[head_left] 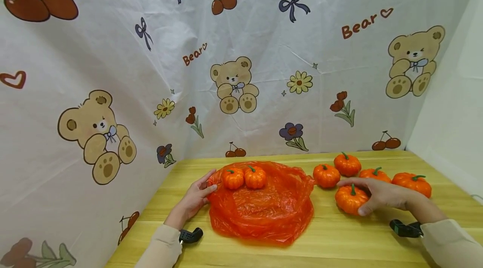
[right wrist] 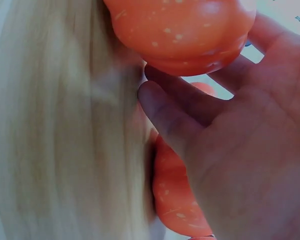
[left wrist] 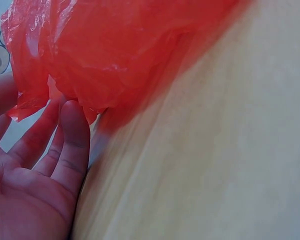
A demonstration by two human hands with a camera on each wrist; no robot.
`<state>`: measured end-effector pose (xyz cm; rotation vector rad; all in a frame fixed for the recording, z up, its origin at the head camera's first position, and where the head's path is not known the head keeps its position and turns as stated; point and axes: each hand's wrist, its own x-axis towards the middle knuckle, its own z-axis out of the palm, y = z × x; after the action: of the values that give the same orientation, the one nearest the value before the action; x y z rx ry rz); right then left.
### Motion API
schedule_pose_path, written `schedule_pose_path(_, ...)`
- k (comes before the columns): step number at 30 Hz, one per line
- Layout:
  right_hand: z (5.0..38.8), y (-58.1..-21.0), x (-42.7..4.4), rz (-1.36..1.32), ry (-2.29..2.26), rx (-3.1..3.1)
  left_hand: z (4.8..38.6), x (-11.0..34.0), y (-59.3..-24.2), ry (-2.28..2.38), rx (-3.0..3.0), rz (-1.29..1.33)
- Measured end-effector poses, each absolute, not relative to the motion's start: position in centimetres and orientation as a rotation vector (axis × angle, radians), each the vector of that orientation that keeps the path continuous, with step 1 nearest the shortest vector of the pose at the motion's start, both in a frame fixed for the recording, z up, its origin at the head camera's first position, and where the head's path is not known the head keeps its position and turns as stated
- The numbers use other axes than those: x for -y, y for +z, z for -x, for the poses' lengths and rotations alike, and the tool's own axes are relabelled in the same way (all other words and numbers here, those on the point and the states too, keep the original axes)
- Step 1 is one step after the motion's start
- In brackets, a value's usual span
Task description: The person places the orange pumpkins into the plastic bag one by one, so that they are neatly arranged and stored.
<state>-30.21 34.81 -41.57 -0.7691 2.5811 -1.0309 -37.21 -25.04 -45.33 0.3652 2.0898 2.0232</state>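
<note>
An orange-red plastic bag (head_left: 264, 217) lies spread on the table with its mouth wide. Two small toy pumpkins, a left one (head_left: 233, 178) and a right one (head_left: 255, 177), sit side by side at its back left. My left hand (head_left: 196, 196) holds the bag's left edge, thumb over the rim and fingers beneath, as the left wrist view also shows. To the bag's right, my right hand (head_left: 388, 196) grips a larger orange pumpkin (head_left: 351, 201) with a green stem, its thumb on the near side and fingers on the far side.
Further pumpkins stand behind and right of my right hand: one (head_left: 326, 176) beside the bag, one (head_left: 347, 165) at the back, one (head_left: 375, 174) partly hidden by the hand, and a wide one (head_left: 413, 185) at the right. A bear-patterned cloth (head_left: 264, 125) hangs behind the wooden table (head_left: 332, 243).
</note>
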Motion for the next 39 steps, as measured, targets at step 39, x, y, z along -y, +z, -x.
schedule_pose_path(39, 31.3, -36.1, -27.8, 0.653, -1.357, -2.607, 37.5, 25.3, -45.8, 2.036, -2.065, -0.36)
